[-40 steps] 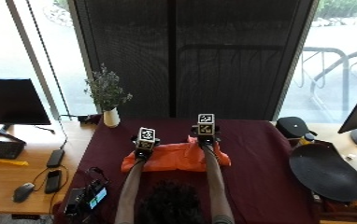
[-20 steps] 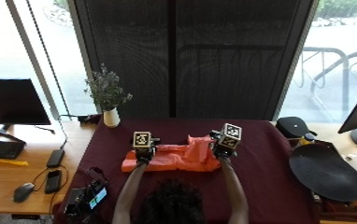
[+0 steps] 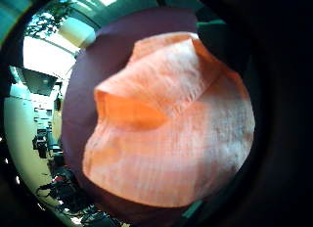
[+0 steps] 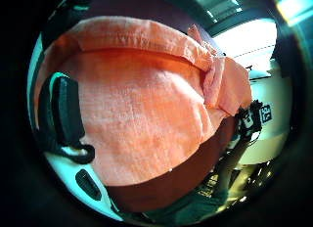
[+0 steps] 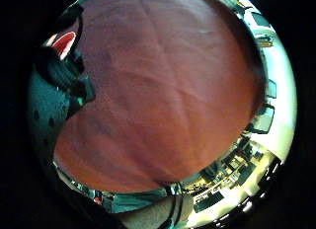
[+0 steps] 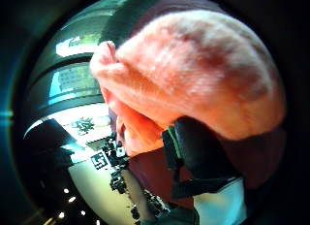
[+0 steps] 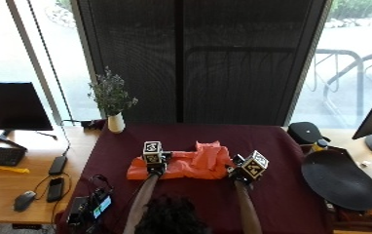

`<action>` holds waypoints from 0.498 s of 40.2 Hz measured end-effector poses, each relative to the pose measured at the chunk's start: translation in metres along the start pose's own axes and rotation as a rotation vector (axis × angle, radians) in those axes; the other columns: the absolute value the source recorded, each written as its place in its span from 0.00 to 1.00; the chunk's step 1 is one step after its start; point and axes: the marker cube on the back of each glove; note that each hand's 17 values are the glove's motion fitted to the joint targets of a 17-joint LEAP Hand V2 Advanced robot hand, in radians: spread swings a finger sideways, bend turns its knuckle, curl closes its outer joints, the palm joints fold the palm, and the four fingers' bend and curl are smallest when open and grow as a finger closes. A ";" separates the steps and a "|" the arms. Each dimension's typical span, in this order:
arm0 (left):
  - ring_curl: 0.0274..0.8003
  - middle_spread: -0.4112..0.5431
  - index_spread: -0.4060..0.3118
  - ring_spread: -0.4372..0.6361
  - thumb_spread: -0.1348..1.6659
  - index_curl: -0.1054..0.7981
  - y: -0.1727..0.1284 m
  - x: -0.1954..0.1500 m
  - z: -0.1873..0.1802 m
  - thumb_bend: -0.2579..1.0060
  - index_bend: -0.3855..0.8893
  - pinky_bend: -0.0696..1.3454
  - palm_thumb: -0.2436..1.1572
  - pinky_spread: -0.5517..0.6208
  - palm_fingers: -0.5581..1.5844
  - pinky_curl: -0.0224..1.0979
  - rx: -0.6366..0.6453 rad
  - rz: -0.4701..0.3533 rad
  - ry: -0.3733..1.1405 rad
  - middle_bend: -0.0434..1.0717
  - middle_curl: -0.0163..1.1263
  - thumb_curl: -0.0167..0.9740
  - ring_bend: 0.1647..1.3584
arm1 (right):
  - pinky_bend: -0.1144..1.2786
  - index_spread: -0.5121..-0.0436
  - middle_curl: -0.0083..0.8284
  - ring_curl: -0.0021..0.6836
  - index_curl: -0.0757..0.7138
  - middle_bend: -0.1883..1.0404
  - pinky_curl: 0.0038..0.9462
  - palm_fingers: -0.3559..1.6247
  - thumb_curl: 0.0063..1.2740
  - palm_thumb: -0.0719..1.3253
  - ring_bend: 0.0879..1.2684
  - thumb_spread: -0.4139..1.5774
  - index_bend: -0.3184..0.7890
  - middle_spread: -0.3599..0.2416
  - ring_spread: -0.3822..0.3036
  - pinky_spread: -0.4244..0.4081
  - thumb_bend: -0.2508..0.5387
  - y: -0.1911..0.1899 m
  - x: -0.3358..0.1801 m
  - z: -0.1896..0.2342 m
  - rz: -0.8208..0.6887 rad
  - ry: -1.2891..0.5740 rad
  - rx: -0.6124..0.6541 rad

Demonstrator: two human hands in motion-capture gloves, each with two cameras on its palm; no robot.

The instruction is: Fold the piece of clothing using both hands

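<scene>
An orange garment [image 7: 183, 165] lies crumpled on the maroon table [image 7: 283, 195], with a raised fold [image 7: 210, 150] near its right end. My left hand [image 7: 154, 167] is on the garment's left part; in the left thumb side palm view its thumb [image 4: 63, 114] lies against the cloth [image 4: 142, 109], holding it. My right hand [image 7: 240, 175] is at the garment's right edge. In the right thumb side palm view the cloth [image 6: 203, 74] bunches over the thumb [image 6: 198, 157], pinched. The right little finger side palm view shows mostly bare tablecloth [image 5: 163, 91].
A white vase with a plant [image 7: 115, 119] stands at the table's far left corner. A black round object [image 7: 338, 179] and a dark bag [image 7: 306, 132] sit at the right. A small device [image 7: 92, 207] lies at the near left edge. A side desk holds a monitor [image 7: 11, 105].
The right hand has swung from the garment's far edge out to the right and back toward me, dragging cloth with it. The left hand stayed on the left part.
</scene>
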 end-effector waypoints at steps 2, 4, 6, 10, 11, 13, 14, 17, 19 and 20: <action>0.48 0.29 0.35 0.39 0.87 0.55 -0.003 0.000 0.007 0.22 0.43 0.29 0.62 0.64 0.54 0.23 -0.016 0.000 0.020 0.25 0.40 0.31 0.22 | 0.70 0.53 0.42 0.70 0.16 0.29 0.47 0.41 0.28 0.48 0.72 0.77 0.24 0.68 0.48 0.57 0.26 0.001 -0.004 0.007 -0.016 -0.083 -0.074; 0.46 0.32 0.36 0.43 0.89 0.54 -0.006 -0.001 0.012 0.21 0.42 0.32 0.60 0.64 0.51 0.24 -0.021 -0.005 0.023 0.20 0.38 0.30 0.20 | 0.73 0.48 0.44 0.72 0.13 0.32 0.48 0.46 0.27 0.46 0.77 0.78 0.22 0.67 0.44 0.52 0.26 0.002 -0.009 0.011 -0.041 -0.166 -0.113; 0.46 0.34 0.38 0.45 0.90 0.54 -0.008 -0.003 0.018 0.20 0.41 0.33 0.58 0.65 0.50 0.25 -0.034 -0.016 0.021 0.19 0.38 0.29 0.20 | 0.74 0.45 0.44 0.72 0.12 0.33 0.47 0.47 0.27 0.45 0.78 0.79 0.24 0.67 0.43 0.49 0.28 0.000 -0.013 0.013 -0.051 -0.225 -0.112; 0.46 0.38 0.39 0.50 0.92 0.53 -0.013 -0.009 0.031 0.18 0.40 0.35 0.51 0.67 0.46 0.27 -0.019 -0.033 -0.002 0.17 0.36 0.26 0.22 | 0.70 0.43 0.45 0.68 0.17 0.32 0.45 0.53 0.28 0.53 0.73 0.82 0.41 0.65 0.41 0.46 0.37 -0.012 -0.020 0.016 -0.076 -0.328 -0.014; 0.45 0.39 0.40 0.51 0.92 0.52 -0.015 -0.009 0.033 0.18 0.39 0.35 0.50 0.68 0.43 0.27 -0.006 -0.032 -0.006 0.17 0.36 0.25 0.22 | 0.69 0.44 0.45 0.66 0.21 0.31 0.44 0.56 0.30 0.58 0.69 0.82 0.48 0.63 0.41 0.44 0.41 -0.015 -0.022 0.016 -0.075 -0.358 0.025; 0.46 0.41 0.41 0.53 0.93 0.52 -0.013 -0.007 0.032 0.18 0.40 0.36 0.47 0.69 0.43 0.28 -0.015 -0.026 0.013 0.18 0.36 0.24 0.23 | 0.67 0.47 0.44 0.64 0.25 0.29 0.43 0.59 0.31 0.64 0.65 0.82 0.50 0.61 0.40 0.41 0.46 -0.014 -0.025 0.014 -0.034 -0.409 0.054; 0.46 0.41 0.41 0.54 0.93 0.52 -0.010 -0.005 0.030 0.19 0.40 0.36 0.46 0.69 0.43 0.28 -0.029 -0.023 0.027 0.18 0.36 0.24 0.23 | 0.66 0.47 0.44 0.63 0.26 0.28 0.43 0.60 0.32 0.65 0.63 0.82 0.49 0.60 0.40 0.41 0.47 -0.011 -0.027 0.012 0.000 -0.428 0.047; 0.45 0.43 0.42 0.56 0.93 0.51 -0.006 -0.003 0.017 0.19 0.41 0.37 0.45 0.71 0.42 0.29 -0.022 -0.022 0.049 0.19 0.35 0.23 0.24 | 0.66 0.50 0.43 0.61 0.31 0.27 0.43 0.61 0.34 0.71 0.59 0.81 0.47 0.59 0.38 0.37 0.51 0.004 -0.036 0.000 0.053 -0.498 0.042; 0.45 0.43 0.42 0.57 0.93 0.51 -0.002 -0.004 -0.001 0.20 0.41 0.37 0.44 0.71 0.43 0.29 -0.004 -0.020 0.073 0.20 0.35 0.23 0.25 | 0.69 0.53 0.42 0.62 0.31 0.25 0.44 0.61 0.36 0.76 0.59 0.80 0.39 0.58 0.34 0.32 0.54 0.011 -0.053 -0.012 0.004 -0.582 0.060; 0.45 0.44 0.42 0.57 0.93 0.51 0.001 -0.003 -0.012 0.20 0.41 0.36 0.44 0.72 0.43 0.29 0.001 -0.017 0.095 0.20 0.35 0.23 0.26 | 0.70 0.54 0.41 0.62 0.30 0.25 0.44 0.61 0.36 0.78 0.59 0.79 0.37 0.58 0.32 0.29 0.55 0.014 -0.063 -0.019 -0.034 -0.623 0.075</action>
